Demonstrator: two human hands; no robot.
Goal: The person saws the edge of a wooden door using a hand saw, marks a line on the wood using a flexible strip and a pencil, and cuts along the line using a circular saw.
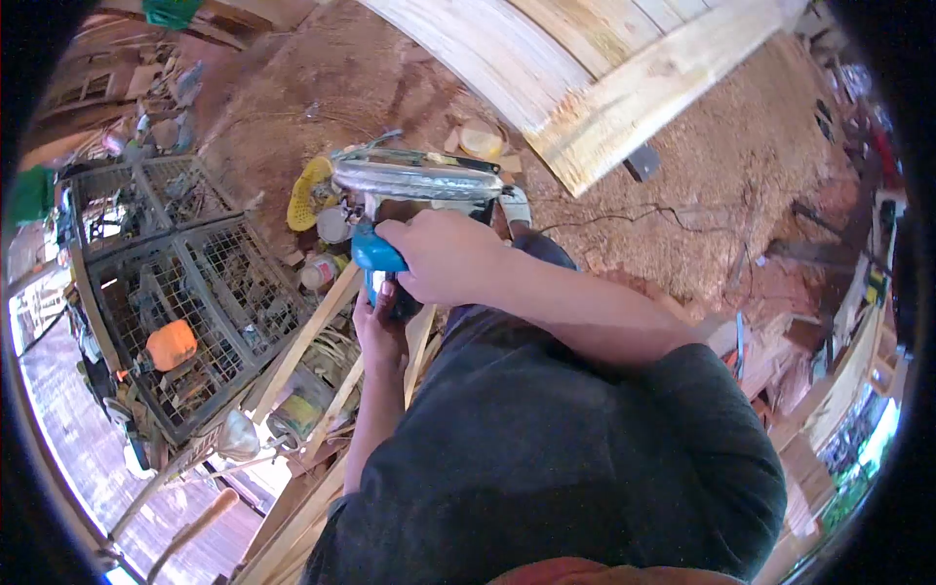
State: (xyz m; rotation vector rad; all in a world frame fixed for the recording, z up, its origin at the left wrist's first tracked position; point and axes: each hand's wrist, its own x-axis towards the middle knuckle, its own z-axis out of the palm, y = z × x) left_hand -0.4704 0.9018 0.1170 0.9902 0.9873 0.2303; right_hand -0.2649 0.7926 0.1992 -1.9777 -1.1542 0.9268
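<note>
A circular saw (419,181) with a long silver guard and a teal body is held in front of my torso. My right hand (444,255) is closed round its teal handle (377,252). Below it, my left hand (381,327) grips the lower, dark part of the saw, its fingers partly hidden. The blade itself cannot be made out. Beyond the saw, pale wooden boards (624,107) joined into a panel extend across the upper part of the view, apart from both hands.
To the left stands a wire-mesh metal frame (210,263) with an orange container (172,345) on it. A yellow perforated shoe (310,195) is beside the saw. Wooden strips (310,339) slant near my left arm. A dark cord (663,211) crosses the sawdust-covered ground (604,244).
</note>
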